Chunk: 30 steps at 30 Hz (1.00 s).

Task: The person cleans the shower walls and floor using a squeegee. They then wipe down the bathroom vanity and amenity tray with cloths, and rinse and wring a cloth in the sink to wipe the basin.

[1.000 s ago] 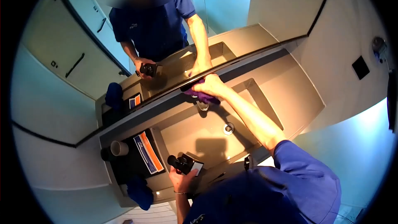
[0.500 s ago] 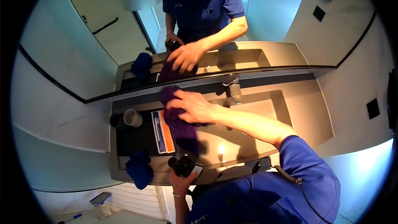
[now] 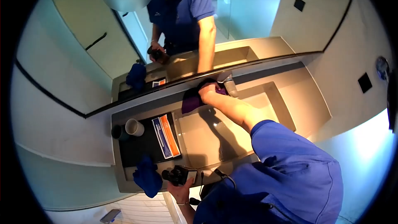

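My right hand (image 3: 209,91) presses a purple cloth (image 3: 193,101) on the ledge behind the sink, just left of the faucet (image 3: 230,87). Its fingers are closed on the cloth and partly hidden by it. Low in the view, my left hand (image 3: 180,191) holds a black device (image 3: 179,176) with a pale label, over the front edge of the counter. The sink basin (image 3: 207,135) lies between the two hands, with the right arm's shadow across it.
On a black tray (image 3: 145,145) left of the sink are a white cup (image 3: 134,127), a dark cup (image 3: 119,132) and orange-and-blue packets (image 3: 166,136). A blue cloth (image 3: 148,177) hangs at the front left edge. A mirror (image 3: 248,25) runs behind the counter.
My right hand and the purple cloth have moved from the tray side back to the ledge by the faucet. My left hand still holds the black device. The view has shifted.
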Motion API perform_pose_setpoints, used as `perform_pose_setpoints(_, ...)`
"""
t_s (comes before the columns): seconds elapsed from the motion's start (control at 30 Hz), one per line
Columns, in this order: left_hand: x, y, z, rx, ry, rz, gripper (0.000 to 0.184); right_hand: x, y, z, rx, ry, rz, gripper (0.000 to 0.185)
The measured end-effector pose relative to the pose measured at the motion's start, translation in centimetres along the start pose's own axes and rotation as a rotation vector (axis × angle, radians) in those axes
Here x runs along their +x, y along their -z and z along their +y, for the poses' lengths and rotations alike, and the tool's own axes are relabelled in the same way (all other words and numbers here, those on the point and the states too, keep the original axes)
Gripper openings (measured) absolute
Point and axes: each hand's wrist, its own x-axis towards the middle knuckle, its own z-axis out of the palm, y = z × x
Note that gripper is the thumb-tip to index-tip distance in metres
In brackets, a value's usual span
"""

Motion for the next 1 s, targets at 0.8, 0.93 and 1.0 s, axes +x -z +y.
perform_pose_setpoints(0.8,9.5,-44.2,-0.6,0.400,-0.837,-0.853,0.051,-43.5,-25.4,44.2,1.527,-0.851,0.360,0.078)
perform_pose_setpoints(0.93,13.1,-50.9,-3.8,0.456,-0.583,-0.848,0.050,-36.9,-26.2,40.8,0.661,-1.280,0.127,0.098)
perform_pose_setpoints(1.0,13.9,-52.3,-4.8,0.415,-0.354,-0.890,0.036,-34.6,-27.3,40.6,0.456,-1.319,0.306,0.084)
